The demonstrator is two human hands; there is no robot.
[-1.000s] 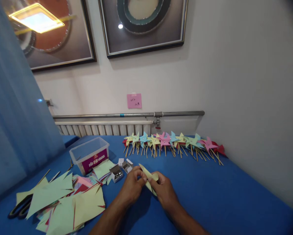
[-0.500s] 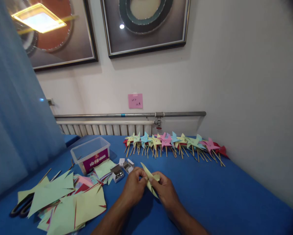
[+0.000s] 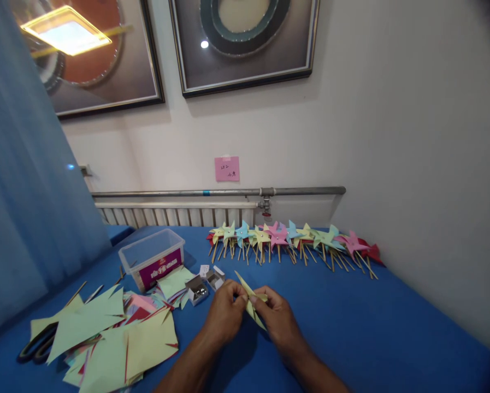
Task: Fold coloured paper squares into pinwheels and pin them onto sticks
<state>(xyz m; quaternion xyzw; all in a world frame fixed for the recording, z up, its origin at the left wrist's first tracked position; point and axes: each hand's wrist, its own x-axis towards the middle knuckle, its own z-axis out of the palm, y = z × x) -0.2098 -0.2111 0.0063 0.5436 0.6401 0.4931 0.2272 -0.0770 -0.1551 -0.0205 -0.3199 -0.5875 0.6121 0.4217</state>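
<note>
Both hands pinched on one yellow paper piece (image 3: 251, 299), held just above the blue table (image 3: 351, 327): left hand (image 3: 224, 312) and right hand (image 3: 279, 319) meet at its middle, folding. No stick on it yet. Left of my fingers: stack of cut paper sheets (image 3: 117, 341), scissors (image 3: 34, 346), small pin boxes (image 3: 204, 284), plastic tub (image 3: 152, 259). Beyond: row of finished pinwheels (image 3: 289, 237) along the wall, so many done, plenty left.

Matt yellow paper (image 3: 251, 299) sits between both hands. The table (image 3: 351, 322) wears matt blue cloth. The tub (image 3: 152, 262) is clear glossy plastic; the far pipe (image 3: 228, 192) is dull metal; the pinwheels (image 3: 289, 240) are paper on wooden sticks.
</note>
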